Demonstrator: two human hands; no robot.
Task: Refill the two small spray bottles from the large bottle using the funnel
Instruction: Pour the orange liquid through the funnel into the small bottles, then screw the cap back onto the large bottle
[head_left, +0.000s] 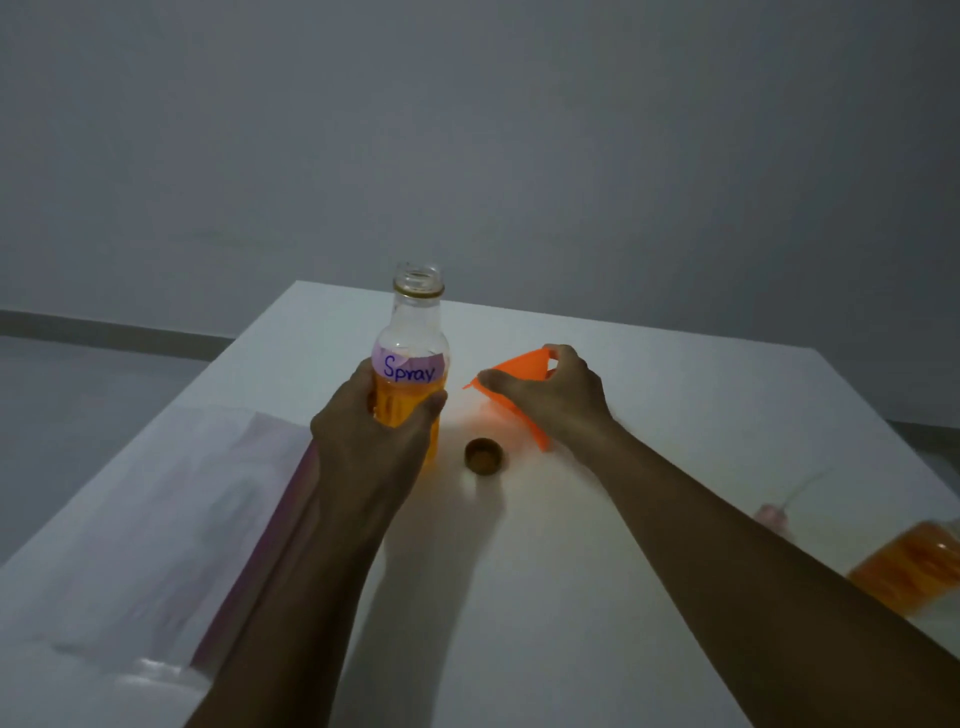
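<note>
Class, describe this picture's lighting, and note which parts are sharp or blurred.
Head view: dim, bluish light overall, a warm glow on the table around the bottle cap; the Spray-labelled bottle and orange funnel are fairly sharp; the plastic bag lower left and orange-filled bottle at the right edge are blurred.

A white bench (675, 415) stands against a plain grey wall (467, 130). On its left part lies a clear plastic sleeve (171, 499), blurred, with a pink edge (270, 525) along its right side. Beyond the bench's left edge is grey floor (78, 395) and a darker skirting strip (104, 330).
</note>
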